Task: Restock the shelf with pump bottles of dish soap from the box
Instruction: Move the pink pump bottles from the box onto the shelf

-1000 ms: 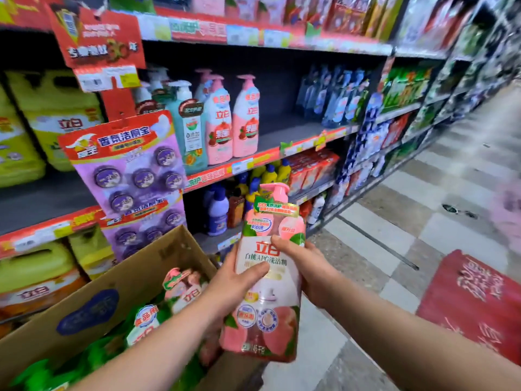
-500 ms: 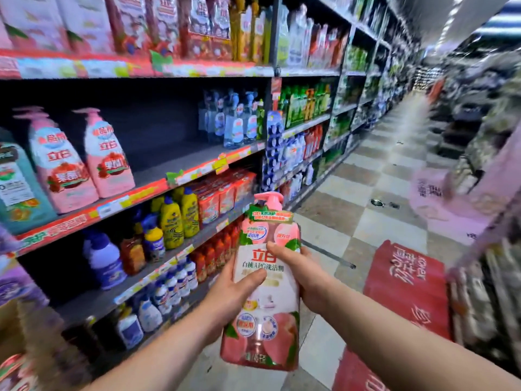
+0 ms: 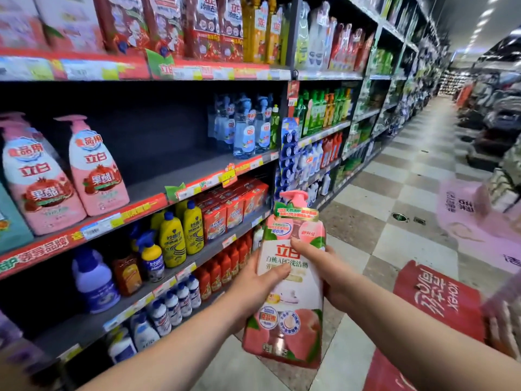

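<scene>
I hold a pink peach-label pump bottle of dish soap [image 3: 290, 280] upright in front of me, over the aisle floor. My left hand [image 3: 253, 283] grips its left side with the thumb across the label. My right hand [image 3: 324, 269] grips the right side, thumb on the front. Two pink pump bottles [image 3: 93, 167] stand at the left of the middle shelf [image 3: 158, 193], with a wide dark gap to their right. The box is out of view.
Clear blue bottles [image 3: 245, 128] stand at the right end of the same shelf. Yellow bottles [image 3: 180, 232] and red packs fill the shelf below. The checkered aisle floor [image 3: 394, 221] runs away to the right, with a red floor sticker [image 3: 439, 300] near my right arm.
My view has swung right along the aisle; the cardboard box and hanging purple packs have left the frame. Both hands keep the same hold on the bottle.
</scene>
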A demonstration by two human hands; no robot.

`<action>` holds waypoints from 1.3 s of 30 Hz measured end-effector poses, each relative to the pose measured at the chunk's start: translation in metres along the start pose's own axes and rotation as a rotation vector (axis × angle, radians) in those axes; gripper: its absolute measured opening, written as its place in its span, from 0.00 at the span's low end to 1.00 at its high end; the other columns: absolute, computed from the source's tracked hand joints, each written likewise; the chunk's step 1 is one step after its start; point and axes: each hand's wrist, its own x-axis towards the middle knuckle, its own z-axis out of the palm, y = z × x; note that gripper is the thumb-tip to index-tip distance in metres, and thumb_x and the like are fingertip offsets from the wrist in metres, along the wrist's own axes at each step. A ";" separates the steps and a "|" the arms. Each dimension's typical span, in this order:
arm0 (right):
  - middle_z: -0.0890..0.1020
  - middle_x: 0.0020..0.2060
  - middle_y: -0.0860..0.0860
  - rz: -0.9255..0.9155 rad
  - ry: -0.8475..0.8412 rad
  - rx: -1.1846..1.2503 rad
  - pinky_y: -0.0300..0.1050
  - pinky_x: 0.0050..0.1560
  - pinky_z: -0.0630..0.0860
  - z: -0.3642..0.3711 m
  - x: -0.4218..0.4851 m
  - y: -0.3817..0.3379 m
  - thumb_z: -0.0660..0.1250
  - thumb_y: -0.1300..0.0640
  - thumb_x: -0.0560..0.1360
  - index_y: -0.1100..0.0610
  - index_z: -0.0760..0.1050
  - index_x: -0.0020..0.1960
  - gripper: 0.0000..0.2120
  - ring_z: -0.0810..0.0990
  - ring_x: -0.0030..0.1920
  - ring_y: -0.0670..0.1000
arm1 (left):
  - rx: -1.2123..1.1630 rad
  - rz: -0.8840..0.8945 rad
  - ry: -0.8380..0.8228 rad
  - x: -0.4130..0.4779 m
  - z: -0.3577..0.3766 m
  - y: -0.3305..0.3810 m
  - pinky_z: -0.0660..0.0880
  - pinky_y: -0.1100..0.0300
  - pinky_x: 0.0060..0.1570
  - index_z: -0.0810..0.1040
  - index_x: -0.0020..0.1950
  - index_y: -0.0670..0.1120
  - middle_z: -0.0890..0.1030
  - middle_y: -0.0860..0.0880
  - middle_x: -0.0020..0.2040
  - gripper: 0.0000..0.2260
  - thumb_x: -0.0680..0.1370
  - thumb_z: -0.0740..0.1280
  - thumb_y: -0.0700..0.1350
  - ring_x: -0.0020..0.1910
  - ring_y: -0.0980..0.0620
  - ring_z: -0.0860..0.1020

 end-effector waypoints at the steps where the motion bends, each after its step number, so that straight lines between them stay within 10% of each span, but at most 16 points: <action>1: 0.84 0.51 0.60 0.006 -0.007 -0.013 0.54 0.51 0.80 0.002 0.015 -0.006 0.75 0.55 0.68 0.63 0.72 0.63 0.28 0.84 0.49 0.60 | -0.006 0.001 0.004 0.016 -0.004 0.002 0.79 0.60 0.33 0.74 0.54 0.57 0.86 0.53 0.43 0.13 0.72 0.72 0.49 0.41 0.49 0.85; 9: 0.84 0.52 0.60 -0.005 -0.139 -0.078 0.59 0.58 0.77 0.072 0.154 -0.055 0.73 0.54 0.70 0.62 0.74 0.62 0.24 0.83 0.52 0.61 | 0.020 0.080 0.124 0.134 -0.086 0.049 0.80 0.59 0.37 0.74 0.56 0.53 0.85 0.53 0.43 0.13 0.73 0.71 0.46 0.41 0.51 0.84; 20: 0.86 0.46 0.59 0.037 -0.450 -0.091 0.49 0.40 0.82 0.201 0.290 -0.080 0.73 0.58 0.69 0.62 0.77 0.58 0.19 0.86 0.44 0.57 | 0.008 0.112 0.411 0.195 -0.210 0.092 0.78 0.63 0.32 0.77 0.53 0.49 0.86 0.50 0.42 0.10 0.73 0.70 0.48 0.39 0.51 0.85; 28: 0.85 0.48 0.61 0.034 -0.660 -0.206 0.53 0.50 0.81 0.287 0.361 -0.101 0.74 0.57 0.69 0.64 0.77 0.56 0.19 0.84 0.47 0.59 | 0.066 0.149 0.686 0.224 -0.276 0.121 0.79 0.46 0.52 0.78 0.55 0.46 0.85 0.44 0.48 0.12 0.73 0.70 0.49 0.46 0.44 0.84; 35: 0.84 0.51 0.61 0.044 -0.833 -0.297 0.58 0.56 0.78 0.340 0.422 -0.128 0.76 0.55 0.67 0.64 0.71 0.63 0.28 0.83 0.51 0.60 | 0.011 0.214 0.807 0.260 -0.307 0.147 0.80 0.61 0.37 0.78 0.48 0.50 0.86 0.49 0.44 0.05 0.74 0.70 0.47 0.43 0.49 0.85; 39: 0.84 0.50 0.61 0.023 -0.924 -0.333 0.54 0.53 0.80 0.360 0.454 -0.136 0.76 0.57 0.67 0.66 0.71 0.63 0.29 0.84 0.50 0.58 | 0.035 0.203 0.888 0.280 -0.321 0.156 0.80 0.49 0.51 0.75 0.55 0.49 0.85 0.46 0.50 0.10 0.74 0.70 0.46 0.48 0.46 0.84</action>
